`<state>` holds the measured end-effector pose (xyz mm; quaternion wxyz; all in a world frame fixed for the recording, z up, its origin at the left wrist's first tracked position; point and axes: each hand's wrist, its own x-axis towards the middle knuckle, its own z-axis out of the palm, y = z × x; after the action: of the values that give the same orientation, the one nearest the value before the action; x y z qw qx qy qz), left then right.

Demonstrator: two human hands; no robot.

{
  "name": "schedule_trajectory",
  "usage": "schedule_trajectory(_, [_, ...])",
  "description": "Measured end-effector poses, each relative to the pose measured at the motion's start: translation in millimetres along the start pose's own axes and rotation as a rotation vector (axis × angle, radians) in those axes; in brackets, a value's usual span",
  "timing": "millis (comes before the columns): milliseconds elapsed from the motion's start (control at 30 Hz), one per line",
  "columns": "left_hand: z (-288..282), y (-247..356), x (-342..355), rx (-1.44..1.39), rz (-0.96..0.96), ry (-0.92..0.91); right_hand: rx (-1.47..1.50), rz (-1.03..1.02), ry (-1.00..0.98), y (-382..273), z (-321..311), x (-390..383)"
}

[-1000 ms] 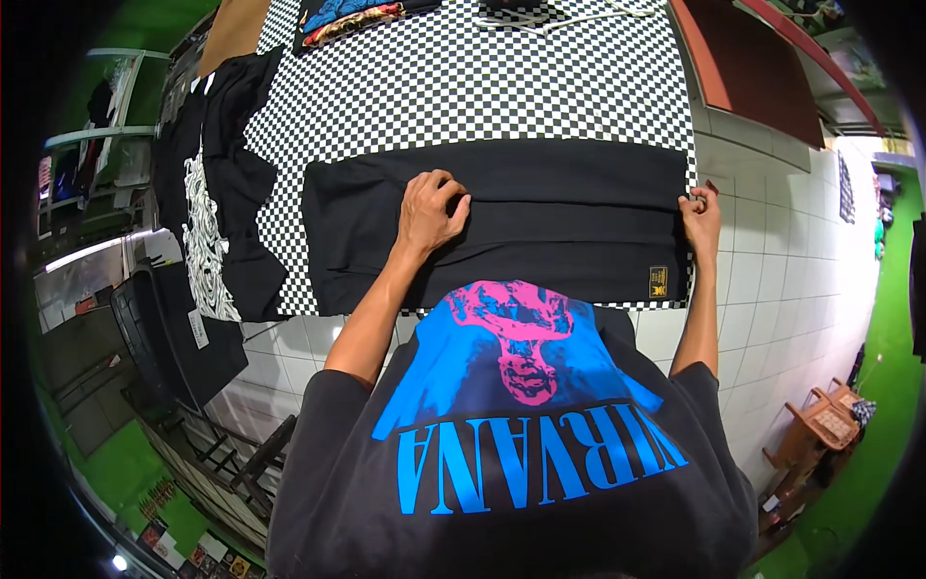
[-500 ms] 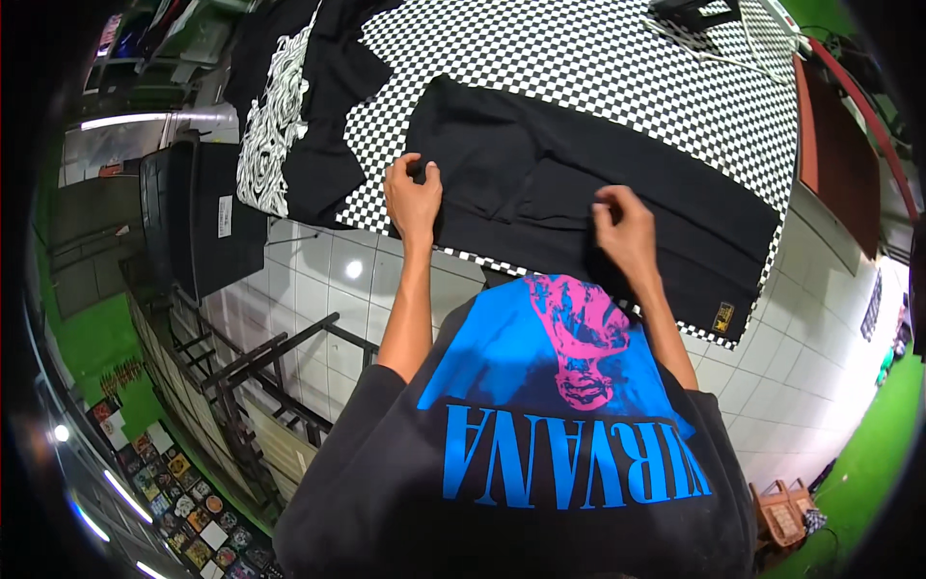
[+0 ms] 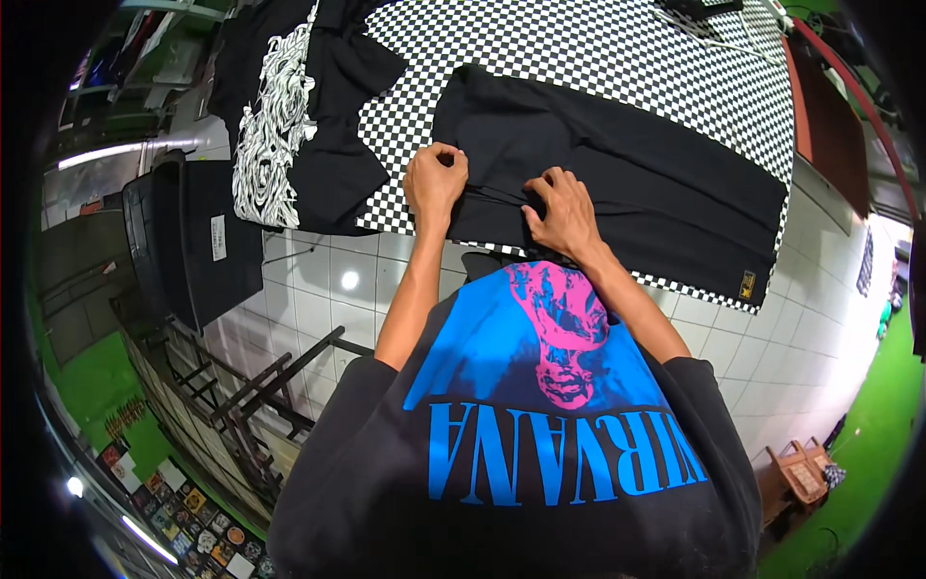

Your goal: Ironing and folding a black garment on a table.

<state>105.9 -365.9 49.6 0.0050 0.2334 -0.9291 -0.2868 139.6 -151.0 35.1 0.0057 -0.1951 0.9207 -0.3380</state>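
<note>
A black garment (image 3: 666, 183), folded into a long shape, lies across the checkered table (image 3: 569, 43) in front of me. A small gold label sits at its near right corner. My left hand (image 3: 436, 185) is at the garment's left end, its thumb and fingers bent together in a pinch on the cloth. Over the near middle part rests my right hand (image 3: 563, 214), fingers curved and thumb apart from them, touching the fabric. Creases run in the cloth between the two hands. What lies under the fingertips is partly hidden.
Left on the table lies another black garment (image 3: 333, 145) with a white swirling print (image 3: 275, 125). A black box-like object (image 3: 227, 275) stands beyond the table's left side, above a dark metal frame (image 3: 260, 386). Cables (image 3: 714, 43) lie at the far right.
My right hand has moved left along the garment, closer to my left hand. My left hand has shifted slightly right, its fingers drawn closer together. Creases in the cloth have changed.
</note>
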Motion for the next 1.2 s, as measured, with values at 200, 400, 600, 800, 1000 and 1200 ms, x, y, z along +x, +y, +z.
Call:
schedule_trajectory(200, [-8.9, -3.1, 5.0, -0.044, 0.18, 0.054, 0.059, 0.069, 0.088, -0.9, 5.0, -1.6])
schedule_trajectory(400, [-21.0, 0.7, 9.5, -0.544, 0.005, -0.104, 0.176, 0.039, 0.357, -14.1, -20.3, 3.6])
schedule_trajectory(600, [-34.4, -10.6, -15.5, -0.701, 0.029, -0.297, -0.084, -0.177, 0.402, -10.3, -23.3, -34.5])
schedule_trajectory(800, [-29.0, -21.9, -9.4, -0.071, 0.241, -0.302, -0.152, -0.136, 0.203, 0.7, -13.2, -56.9])
schedule_trajectory(1000, [0.4, 12.1, 84.3, -0.11, 0.173, 0.035, -0.22, -0.058, 0.179, -15.2, -5.4, -26.3])
schedule_trajectory(1200, [31.6, 15.8, 128.9, -0.043, 0.165, -0.04, -0.307, -0.083, 0.064, -7.3, 12.8, -34.6])
